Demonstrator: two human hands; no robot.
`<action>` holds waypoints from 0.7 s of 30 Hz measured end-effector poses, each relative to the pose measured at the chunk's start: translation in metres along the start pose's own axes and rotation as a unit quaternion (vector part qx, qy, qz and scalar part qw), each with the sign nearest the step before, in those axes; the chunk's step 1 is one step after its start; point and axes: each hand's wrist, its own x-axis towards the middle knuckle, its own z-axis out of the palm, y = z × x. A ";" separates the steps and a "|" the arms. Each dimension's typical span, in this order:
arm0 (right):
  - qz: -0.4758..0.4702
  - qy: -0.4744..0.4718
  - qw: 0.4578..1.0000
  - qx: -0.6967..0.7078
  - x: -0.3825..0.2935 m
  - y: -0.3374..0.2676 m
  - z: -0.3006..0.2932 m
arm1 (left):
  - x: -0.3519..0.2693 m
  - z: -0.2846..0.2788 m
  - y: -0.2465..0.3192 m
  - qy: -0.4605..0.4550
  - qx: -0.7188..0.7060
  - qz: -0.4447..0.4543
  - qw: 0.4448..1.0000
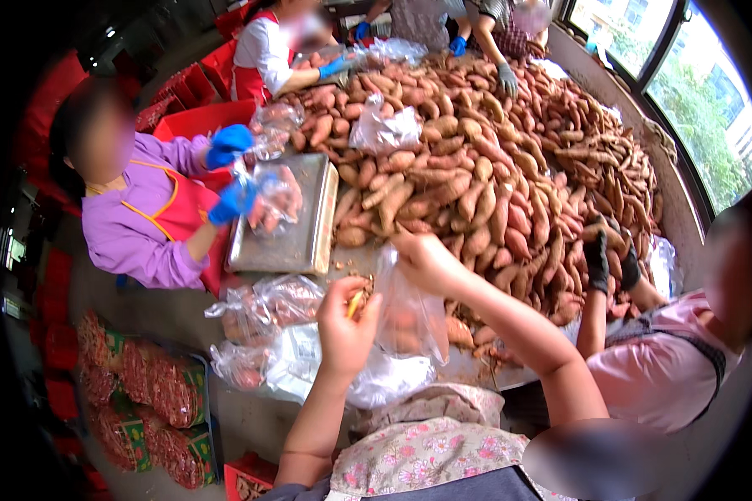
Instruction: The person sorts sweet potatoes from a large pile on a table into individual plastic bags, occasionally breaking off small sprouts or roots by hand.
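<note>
My right hand (429, 264) pinches the upper edge of a clear plastic bag (413, 313) that hangs at the front edge of the heap. Blurred reddish sweet potatoes show through its lower part. To the left of the bag, my left hand (349, 329) is raised with its fingers curled around a small yellow item (355, 304), too blurred to name exactly. Beyond both hands lies a large heap of sweet potatoes (464, 188). Filled clear bags of sweet potatoes (269, 310) and a stack of plastic bags (382, 379) lie left of and below my hands.
At left, a co-worker in blue gloves (229, 200) holds a bagged portion over a metal scale (288, 250). Another person's dark gloves (596, 260) grip sweet potatoes at right. More workers stand across the heap. Red-netted bundles (156, 394) and a red crate (247, 476) are low at left.
</note>
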 end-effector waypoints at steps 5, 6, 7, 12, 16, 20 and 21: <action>0.117 0.113 0.958 0.237 0.146 0.013 -0.020 | -0.002 -0.048 -0.024 0.068 0.080 -0.023 0.994; 0.088 0.130 0.957 0.245 0.172 0.018 -0.022 | -0.007 -0.051 -0.029 0.061 0.103 -0.045 0.992; 0.060 0.144 0.954 0.256 0.198 0.024 -0.018 | -0.014 -0.056 -0.032 0.055 0.129 -0.070 0.988; 0.054 0.265 0.936 0.223 0.296 0.097 -0.014 | -0.040 -0.064 -0.074 0.082 0.153 -0.127 0.977; 0.200 0.211 0.957 -0.004 0.303 0.193 -0.026 | -0.043 -0.057 -0.091 0.059 0.158 -0.147 0.975; 0.174 0.178 0.963 -0.107 0.282 0.235 -0.012 | -0.041 -0.052 -0.094 -0.008 0.227 -0.198 0.954; 0.162 0.193 0.963 -0.091 0.273 0.237 -0.005 | -0.045 -0.052 -0.093 -0.035 0.254 -0.225 0.940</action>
